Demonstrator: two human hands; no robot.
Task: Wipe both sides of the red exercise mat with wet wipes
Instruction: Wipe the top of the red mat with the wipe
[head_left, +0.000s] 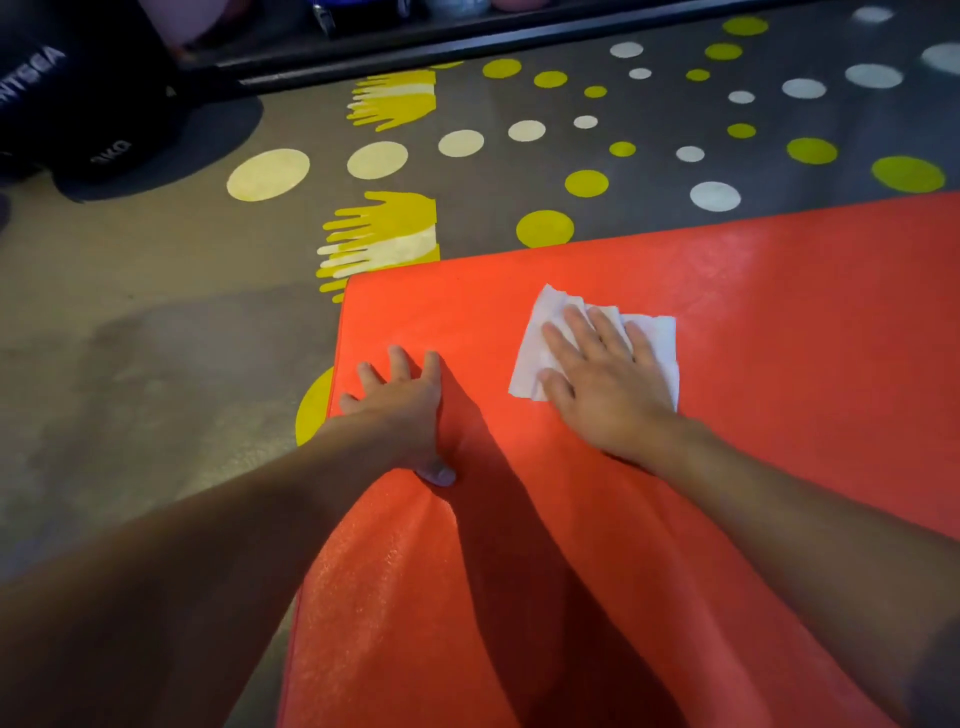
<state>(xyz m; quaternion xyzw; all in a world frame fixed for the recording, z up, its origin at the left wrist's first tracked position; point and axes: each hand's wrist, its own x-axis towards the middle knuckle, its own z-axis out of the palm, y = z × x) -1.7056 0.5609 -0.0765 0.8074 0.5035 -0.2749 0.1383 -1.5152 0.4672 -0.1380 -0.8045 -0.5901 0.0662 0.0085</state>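
The red mat (727, 312) runs out of the picture at the right and bottom edges, so its full extent does not show. The right hand (608, 384) covers the middle of the wet wipe (657, 338); only its borders show. A small pale patch (436, 475) sits at the thumb of the left hand (400, 410); whether it is nail or scrap cannot be told. The mat's edge hides part of a yellow floor circle (313, 408) and the tips of a painted hand print (384, 234). The dark object (78, 104) at top left is cropped, its lettering partly cut off.
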